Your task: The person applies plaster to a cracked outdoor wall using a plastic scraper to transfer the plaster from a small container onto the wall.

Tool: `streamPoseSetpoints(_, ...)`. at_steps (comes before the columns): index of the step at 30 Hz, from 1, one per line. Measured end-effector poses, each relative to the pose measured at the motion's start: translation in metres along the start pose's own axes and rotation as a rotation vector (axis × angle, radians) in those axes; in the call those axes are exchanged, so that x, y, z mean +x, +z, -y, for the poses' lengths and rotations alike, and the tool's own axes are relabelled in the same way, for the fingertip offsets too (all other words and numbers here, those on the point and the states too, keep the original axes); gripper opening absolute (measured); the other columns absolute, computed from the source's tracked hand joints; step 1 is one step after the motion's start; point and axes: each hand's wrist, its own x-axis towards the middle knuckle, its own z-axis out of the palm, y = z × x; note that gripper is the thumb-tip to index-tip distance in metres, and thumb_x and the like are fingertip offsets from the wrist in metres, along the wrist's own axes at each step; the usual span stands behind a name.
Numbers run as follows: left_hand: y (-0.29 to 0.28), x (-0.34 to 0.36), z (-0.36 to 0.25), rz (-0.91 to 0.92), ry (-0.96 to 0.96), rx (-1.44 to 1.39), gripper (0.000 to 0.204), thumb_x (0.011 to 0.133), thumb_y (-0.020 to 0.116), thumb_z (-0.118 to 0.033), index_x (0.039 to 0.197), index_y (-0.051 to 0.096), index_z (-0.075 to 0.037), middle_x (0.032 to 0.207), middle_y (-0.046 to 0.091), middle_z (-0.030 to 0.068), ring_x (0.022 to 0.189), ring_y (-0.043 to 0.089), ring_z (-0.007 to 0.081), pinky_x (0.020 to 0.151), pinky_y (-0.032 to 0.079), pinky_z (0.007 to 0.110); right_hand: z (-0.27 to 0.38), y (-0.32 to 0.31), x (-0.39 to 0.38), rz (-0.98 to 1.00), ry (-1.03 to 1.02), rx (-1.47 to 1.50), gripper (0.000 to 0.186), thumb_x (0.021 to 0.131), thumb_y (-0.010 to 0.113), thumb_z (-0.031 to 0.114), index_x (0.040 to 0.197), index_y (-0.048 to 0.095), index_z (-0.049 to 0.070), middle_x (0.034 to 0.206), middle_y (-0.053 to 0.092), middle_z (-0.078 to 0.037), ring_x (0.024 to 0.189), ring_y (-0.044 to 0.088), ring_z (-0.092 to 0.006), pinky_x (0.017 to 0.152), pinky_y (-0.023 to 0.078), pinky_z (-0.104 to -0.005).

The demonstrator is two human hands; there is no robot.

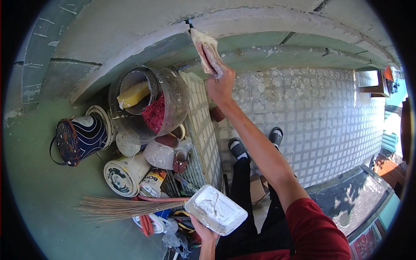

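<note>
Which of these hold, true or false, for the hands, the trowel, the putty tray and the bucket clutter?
1. The right hand presses a putty-smeared trowel against the wall joint. True.
2. The left hand is empty. False: it holds a rectangular tray of white putty.
3. A broom lies beside the paint tubs. True.
4. The large grey bucket stands empty. False: a yellow sponge and a red mesh scrubber sit inside.
5. The person is barefoot. False: dark sandals are on both feet.
</note>
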Motion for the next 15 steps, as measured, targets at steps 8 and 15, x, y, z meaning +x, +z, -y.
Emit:
streamPoseSetpoints(8,-0.004,0.009,0.021,-0.013,-0.024,-0.026,0.070,0.092,0.035,-0.060,0.141,0.033,-0.010,0.138,0.043,0.0093,0.123,0.046,0.0298,0.102,0.038,0.042,-0.017,-0.063,0.014,-0.372,0.219,-0.093,0.057,0.075,0.043,-0.015,0.126,0.056,0.005,0.115,0.062,-0.017,0.079,0.061,-0.0205,0.068,0.046,-0.0311)
streamPoseSetpoints(15,-0.001,0.018,0.023,-0.006,-0.012,-0.014,0.069,0.092,0.034,-0.059,0.141,0.033,-0.010,0.138,0.043,0.0089,0.122,0.046,0.0293,0.103,0.037,0.042,-0.034,-0.031,-0.011,-0.065,0.221,-0.091,0.041,0.081,0.051,-0.004,0.122,0.057,0.001,0.086,0.069,-0.015,0.073,0.057,-0.0086,0.066,0.046,-0.0268)
